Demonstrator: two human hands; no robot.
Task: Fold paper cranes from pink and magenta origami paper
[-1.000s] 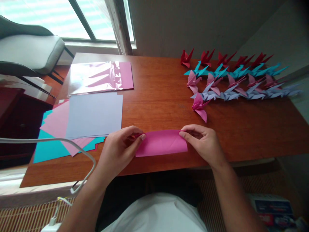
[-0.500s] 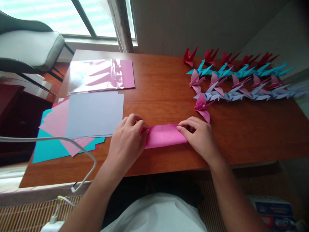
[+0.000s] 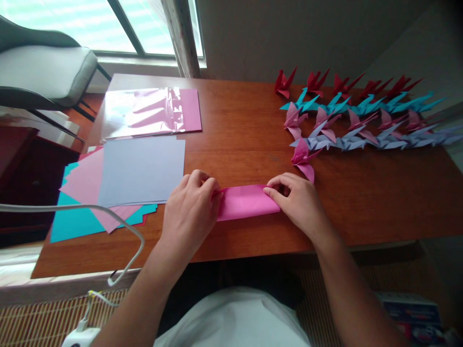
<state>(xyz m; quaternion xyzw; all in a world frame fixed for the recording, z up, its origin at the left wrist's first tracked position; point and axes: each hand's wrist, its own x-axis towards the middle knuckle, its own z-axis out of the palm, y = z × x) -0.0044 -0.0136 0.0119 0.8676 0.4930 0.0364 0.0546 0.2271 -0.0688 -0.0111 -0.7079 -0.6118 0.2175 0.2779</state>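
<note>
1. Right hand (image 3: 298, 200): thumb and forefinger closed in a pinch, no gap at the tips; holds the far right corner of a bright pink, oblong folded paper sheet (image 3: 248, 202).
2. Left hand (image 3: 191, 202): fingers curled and closed on the sheet's left end, covering it; exact fingertip placing hidden.
3. Sheet lies between the hands, over the near part of the reddish-brown wooden table (image 3: 235, 135); clock centre taken here, twelve towards the table's far side.
4. Two o'clock, near the right hand: bright pink folded-paper crane (image 3: 303, 159); beyond it, between one and two, rows of lilac, dusty-pink, turquoise and red paper cranes (image 3: 284, 84).
5. Half past nine: pale lilac rectangular paper sheets (image 3: 144, 171), overlapping fanned turquoise and light pink sheets (image 3: 75, 221).
6. Between ten and eleven: mauve paper pack in clear, shiny wrapping (image 3: 152, 113).
</note>
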